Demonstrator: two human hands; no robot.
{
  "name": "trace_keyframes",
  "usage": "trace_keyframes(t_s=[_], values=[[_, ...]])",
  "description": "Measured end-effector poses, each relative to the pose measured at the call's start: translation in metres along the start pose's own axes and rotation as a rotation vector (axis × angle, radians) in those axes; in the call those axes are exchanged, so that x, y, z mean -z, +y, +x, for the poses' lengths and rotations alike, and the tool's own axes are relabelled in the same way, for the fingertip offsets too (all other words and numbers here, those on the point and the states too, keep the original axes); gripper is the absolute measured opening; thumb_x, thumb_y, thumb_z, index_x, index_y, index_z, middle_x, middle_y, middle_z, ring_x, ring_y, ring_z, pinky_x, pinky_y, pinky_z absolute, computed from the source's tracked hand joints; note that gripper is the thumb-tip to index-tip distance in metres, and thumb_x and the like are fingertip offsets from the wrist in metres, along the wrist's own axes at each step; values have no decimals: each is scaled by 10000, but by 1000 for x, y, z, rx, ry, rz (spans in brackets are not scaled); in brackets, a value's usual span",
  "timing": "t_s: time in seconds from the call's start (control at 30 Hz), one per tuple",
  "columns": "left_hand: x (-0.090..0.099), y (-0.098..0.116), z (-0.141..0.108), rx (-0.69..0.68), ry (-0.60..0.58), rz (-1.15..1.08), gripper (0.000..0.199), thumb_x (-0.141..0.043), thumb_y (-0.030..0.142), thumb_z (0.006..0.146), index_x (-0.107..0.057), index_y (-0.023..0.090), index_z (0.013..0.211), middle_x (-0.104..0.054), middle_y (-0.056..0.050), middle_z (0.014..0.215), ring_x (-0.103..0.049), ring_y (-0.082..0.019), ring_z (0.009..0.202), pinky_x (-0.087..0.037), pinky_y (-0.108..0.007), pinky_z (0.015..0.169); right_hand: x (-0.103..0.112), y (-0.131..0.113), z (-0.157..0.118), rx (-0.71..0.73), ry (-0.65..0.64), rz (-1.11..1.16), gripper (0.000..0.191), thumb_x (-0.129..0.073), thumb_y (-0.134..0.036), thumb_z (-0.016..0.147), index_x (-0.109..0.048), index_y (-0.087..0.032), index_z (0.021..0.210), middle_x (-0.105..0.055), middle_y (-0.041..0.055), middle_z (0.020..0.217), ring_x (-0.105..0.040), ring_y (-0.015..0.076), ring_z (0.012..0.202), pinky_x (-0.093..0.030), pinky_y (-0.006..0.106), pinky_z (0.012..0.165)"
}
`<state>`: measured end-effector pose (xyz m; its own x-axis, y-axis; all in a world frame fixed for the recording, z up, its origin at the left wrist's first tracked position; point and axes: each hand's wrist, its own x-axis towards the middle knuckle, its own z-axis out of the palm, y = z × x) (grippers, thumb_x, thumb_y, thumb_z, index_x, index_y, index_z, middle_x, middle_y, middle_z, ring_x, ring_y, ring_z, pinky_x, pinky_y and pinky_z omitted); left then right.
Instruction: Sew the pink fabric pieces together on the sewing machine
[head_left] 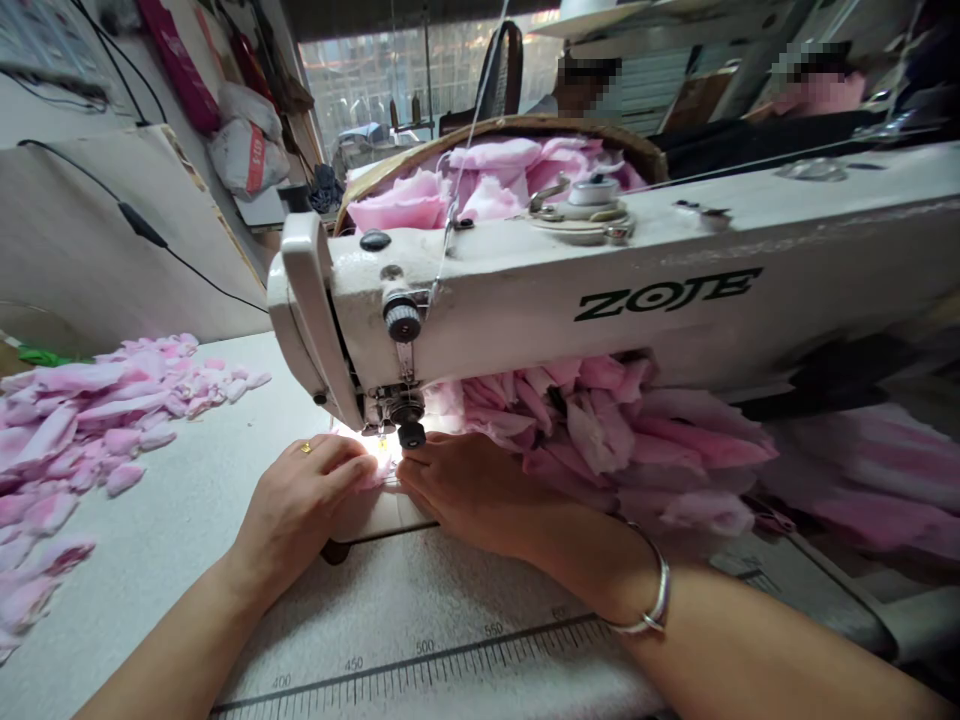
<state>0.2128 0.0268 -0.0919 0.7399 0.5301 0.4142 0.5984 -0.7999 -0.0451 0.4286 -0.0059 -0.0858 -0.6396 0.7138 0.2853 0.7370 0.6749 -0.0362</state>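
Observation:
A white sewing machine point(480, 300) marked ZOJE spans the view, its lit needle area point(384, 440) low on the left. A small piece of pink fabric point(384, 472) lies under the needle, washed out by the lamp. My left hand point(307, 490), with a ring, holds the fabric's left side, fingers pressed together. On the other side, my right hand point(469, 485) is closed with fingertips at the same fabric, just below a black knob point(411, 434). What its fingers grip is partly hidden. Gathered pink fabric point(600, 420) bunches under the machine arm, behind my right hand.
Many loose pink fabric pieces point(67, 430) lie on the table's left side. A printed ruler scale point(420, 665) runs along the front. Behind the machine stands a round container point(652, 150) of pink fabric. Other people point(817, 85) sit at the back.

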Motion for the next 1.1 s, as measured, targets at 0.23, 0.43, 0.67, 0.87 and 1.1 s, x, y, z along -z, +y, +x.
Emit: trace_keyframes(t_s=[0.23, 0.43, 0.67, 0.87, 1.1], values=[[8, 4, 3, -72, -133, -6, 128, -498, 225, 927, -585, 214, 1019, -611, 2, 920, -520, -187, 873, -403, -375, 849, -1, -3, -3, -4, 8, -19, 117, -581, -101, 821, -585, -188, 743, -589, -5, 734, -472, 153, 606, -223, 324, 457], [5, 5, 4, -66, -158, 21, 174, -511, 207, 912, -580, 199, 1072, -594, -10, 921, -508, -201, 879, -416, -389, 870, -2, -2, -1, -22, -23, -38, 137, -602, -63, 775, -594, -199, 769, -601, 0, 735, -514, 168, 637, -227, 321, 446], [-2, 1, 7, 80, -25, -38, 180, -425, 244, 942, -598, 200, 930, -590, -18, 816, -549, -178, 763, -459, -326, 711, -1, 1, 4, -49, 34, -88, 134, -609, -65, 772, -602, -195, 740, -552, 0, 621, -510, 172, 615, -206, 320, 428], [-5, -5, 3, 91, 38, -8, 160, -415, 208, 932, -574, 190, 927, -608, -30, 824, -559, -164, 733, -452, -305, 685, 2, 2, 2, -50, -6, -86, 127, -600, -49, 784, -602, -176, 772, -612, 18, 724, -541, 186, 666, -244, 320, 440], [7, -2, 1, -90, -111, -20, 224, -443, 163, 933, -573, 240, 1098, -638, -12, 1017, -552, -182, 912, -415, -362, 863, 7, 1, 1, -11, -84, -69, 156, -568, -19, 785, -598, -171, 802, -633, 38, 782, -537, 197, 700, -288, 314, 463]])
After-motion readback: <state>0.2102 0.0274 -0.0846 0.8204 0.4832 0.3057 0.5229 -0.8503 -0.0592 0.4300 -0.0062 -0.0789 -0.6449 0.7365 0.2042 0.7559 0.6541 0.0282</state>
